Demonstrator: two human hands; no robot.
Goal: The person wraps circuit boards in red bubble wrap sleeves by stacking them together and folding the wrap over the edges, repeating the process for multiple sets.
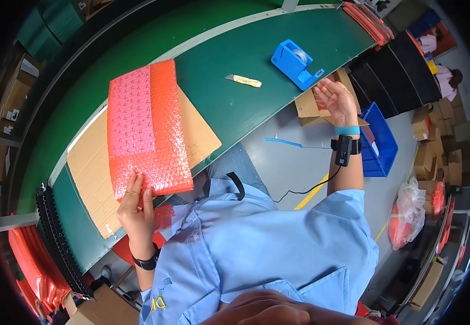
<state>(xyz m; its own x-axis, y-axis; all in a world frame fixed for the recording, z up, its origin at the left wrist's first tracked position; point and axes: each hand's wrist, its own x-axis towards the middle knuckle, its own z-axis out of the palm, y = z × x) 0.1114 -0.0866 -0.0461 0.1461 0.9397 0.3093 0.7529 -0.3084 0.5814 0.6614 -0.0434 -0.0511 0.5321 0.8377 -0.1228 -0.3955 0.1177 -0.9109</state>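
A red bubble-wrap bag (170, 130) with a pink patterned panel (132, 114) lies tilted over a flat brown cardboard sheet (91, 173) at the left of the green table. My left hand (136, 211) rests on the bag's near edge, its fingers stretched out on top and the thumb apart. Past the table's right edge, my right hand (338, 100) is raised with loosely bent, parted fingers. No object shows in it. Closest to it is a blue tape dispenser (294, 62) with a clear roll. A utility knife (245, 80) with a wrapped handle lies between bag and dispenser.
An open cardboard box (306, 105) stands below the right hand, beside a blue bin (381, 146). Red bags are stacked at the table's far right (367, 23) and at the lower left (37, 265). A cable hangs from my right wrist. Other people are at the far right.
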